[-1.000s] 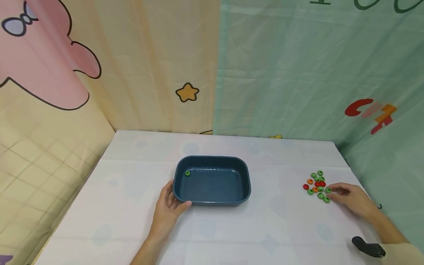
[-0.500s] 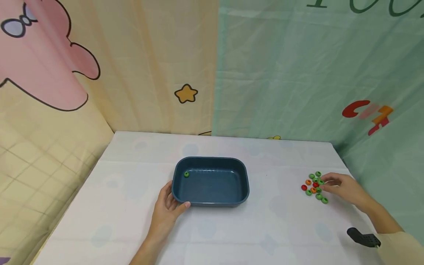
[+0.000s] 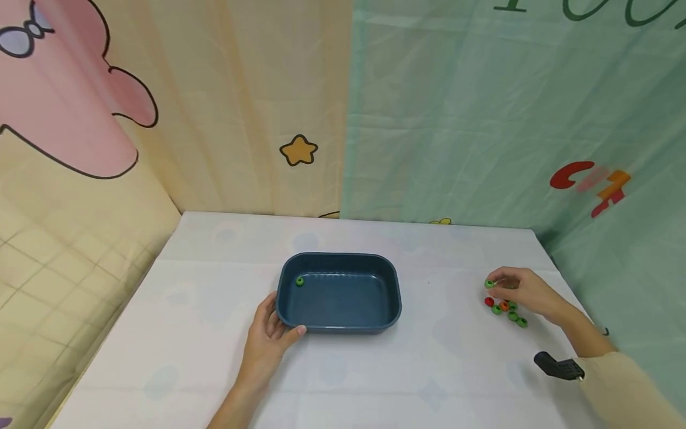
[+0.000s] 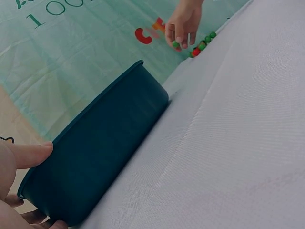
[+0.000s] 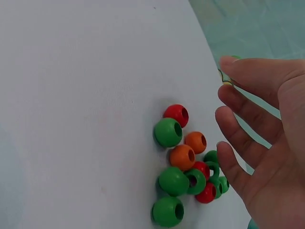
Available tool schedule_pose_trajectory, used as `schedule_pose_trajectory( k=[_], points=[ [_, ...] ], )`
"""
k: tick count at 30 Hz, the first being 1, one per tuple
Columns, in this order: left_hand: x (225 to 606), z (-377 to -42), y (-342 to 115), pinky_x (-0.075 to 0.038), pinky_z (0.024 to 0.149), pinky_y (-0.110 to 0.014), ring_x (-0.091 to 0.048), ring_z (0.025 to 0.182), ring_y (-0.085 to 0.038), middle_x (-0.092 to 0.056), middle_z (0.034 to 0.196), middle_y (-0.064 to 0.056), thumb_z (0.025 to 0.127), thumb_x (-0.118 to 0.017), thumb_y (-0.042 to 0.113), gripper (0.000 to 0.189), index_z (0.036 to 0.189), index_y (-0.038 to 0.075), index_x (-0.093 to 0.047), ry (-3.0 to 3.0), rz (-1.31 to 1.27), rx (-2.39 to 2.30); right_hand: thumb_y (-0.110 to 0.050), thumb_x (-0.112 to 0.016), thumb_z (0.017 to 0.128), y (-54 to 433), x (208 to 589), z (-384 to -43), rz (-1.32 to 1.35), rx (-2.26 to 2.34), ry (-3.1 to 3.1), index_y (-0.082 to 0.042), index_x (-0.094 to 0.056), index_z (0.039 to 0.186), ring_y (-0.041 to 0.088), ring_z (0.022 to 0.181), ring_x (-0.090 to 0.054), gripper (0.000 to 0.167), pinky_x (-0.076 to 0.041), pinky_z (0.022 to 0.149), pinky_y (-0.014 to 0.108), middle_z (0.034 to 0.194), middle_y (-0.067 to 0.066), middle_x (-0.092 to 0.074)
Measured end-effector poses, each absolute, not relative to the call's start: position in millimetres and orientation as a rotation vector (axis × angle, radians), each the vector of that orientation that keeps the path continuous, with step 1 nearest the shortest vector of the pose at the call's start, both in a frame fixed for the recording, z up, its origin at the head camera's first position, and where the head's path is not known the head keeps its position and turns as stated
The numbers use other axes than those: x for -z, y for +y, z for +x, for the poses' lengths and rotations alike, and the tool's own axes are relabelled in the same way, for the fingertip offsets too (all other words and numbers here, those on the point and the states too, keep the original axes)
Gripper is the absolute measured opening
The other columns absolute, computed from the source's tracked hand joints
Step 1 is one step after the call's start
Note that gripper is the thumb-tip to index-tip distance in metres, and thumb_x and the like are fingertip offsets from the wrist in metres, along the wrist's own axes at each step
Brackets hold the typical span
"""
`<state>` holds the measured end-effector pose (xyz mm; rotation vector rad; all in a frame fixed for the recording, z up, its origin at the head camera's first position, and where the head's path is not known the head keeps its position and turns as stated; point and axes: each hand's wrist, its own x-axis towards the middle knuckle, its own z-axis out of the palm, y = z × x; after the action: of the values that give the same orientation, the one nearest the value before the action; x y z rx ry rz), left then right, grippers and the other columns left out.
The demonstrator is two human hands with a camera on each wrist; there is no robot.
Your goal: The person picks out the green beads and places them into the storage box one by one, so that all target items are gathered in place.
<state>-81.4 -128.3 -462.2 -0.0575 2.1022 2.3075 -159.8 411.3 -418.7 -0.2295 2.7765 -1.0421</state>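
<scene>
My left hand (image 3: 265, 339) holds the near left corner of a dark blue rectangular tray (image 3: 348, 307), its thumb on the rim (image 4: 35, 155) and the other fingers along the outer wall. One green bead (image 3: 299, 281) lies inside the tray at the left. Over on the right, my right hand (image 3: 522, 292) pinches a green bead (image 3: 489, 284) between thumb and fingertips, above the table. In the right wrist view the thumb hides most of that bead. Beneath this hand is a cluster of loose green beads (image 5: 167, 132), red beads (image 5: 176, 115) and orange beads (image 5: 182, 158) with holes through them.
A white cloth (image 3: 418, 369) covers the table. Behind it hang a cream curtain (image 3: 241, 119) and a green curtain (image 3: 455, 119) with printed figures. A black device (image 3: 557, 366) sits at the right sleeve (image 3: 616, 381).
My right hand has moved left and away from me, lifting a green bead from the pile. The left hand has stayed on the tray, and the view has shifted slightly.
</scene>
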Motion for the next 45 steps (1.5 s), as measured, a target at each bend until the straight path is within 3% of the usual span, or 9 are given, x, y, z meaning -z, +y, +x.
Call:
schedule_pose_trajectory(
  k=[11,19,26,35,45],
  points=[
    [463,-82,-129,-0.042,0.11,-0.023,-0.033,0.149,-0.034,-0.026,0.165,-0.015,0.086,-0.083,-0.001,0.096,0.161,0.005,-0.023,2.095,-0.071,-2.318,-0.02,-0.076,0.097,375,413,-183,-0.292,1.069,2.725,-0.004,-0.07,0.114,0.027,0.098,-0.063,0.025,-0.059,0.064,0.033,0.109,0.009,-0.069],
    [464,-82,-128,-0.042,0.111,-0.025,-0.033,0.149,-0.035,-0.025,0.166,-0.016,0.087,-0.081,-0.003,0.096,0.162,0.005,-0.022,2.078,-0.087,-2.325,-0.018,-0.077,0.096,344,403,-205,-0.476,1.024,2.701,-0.005,-0.072,0.112,0.026,0.104,-0.064,0.021,-0.057,0.084,0.033,0.11,0.005,-0.069],
    [465,-82,-126,-0.041,0.112,-0.027,-0.032,0.149,-0.034,-0.024,0.166,-0.015,0.088,-0.079,-0.004,0.094,0.162,0.005,-0.022,2.066,-0.089,-2.323,-0.016,-0.077,0.095,314,399,-221,-0.571,1.024,2.635,-0.004,-0.071,0.113,0.023,0.099,-0.064,0.022,-0.059,0.086,0.031,0.109,0.004,-0.069],
    [465,-83,-127,-0.04,0.112,-0.027,-0.031,0.15,-0.033,-0.025,0.166,-0.015,0.087,-0.082,-0.003,0.095,0.162,0.006,-0.023,2.072,-0.073,-2.33,-0.011,-0.078,0.094,272,388,-237,-0.686,1.025,2.621,-0.006,-0.072,0.109,0.025,0.1,-0.066,0.017,-0.06,0.09,0.042,0.106,0.003,-0.069],
    [465,-82,-129,-0.041,0.112,-0.025,-0.033,0.149,-0.032,-0.026,0.165,-0.014,0.086,-0.082,-0.002,0.095,0.161,0.007,-0.024,2.076,-0.074,-2.334,-0.011,-0.076,0.095,232,382,-251,-0.774,1.025,2.563,-0.005,-0.072,0.111,0.023,0.099,-0.066,0.017,-0.06,0.09,0.042,0.107,0.004,-0.07]
  ],
)
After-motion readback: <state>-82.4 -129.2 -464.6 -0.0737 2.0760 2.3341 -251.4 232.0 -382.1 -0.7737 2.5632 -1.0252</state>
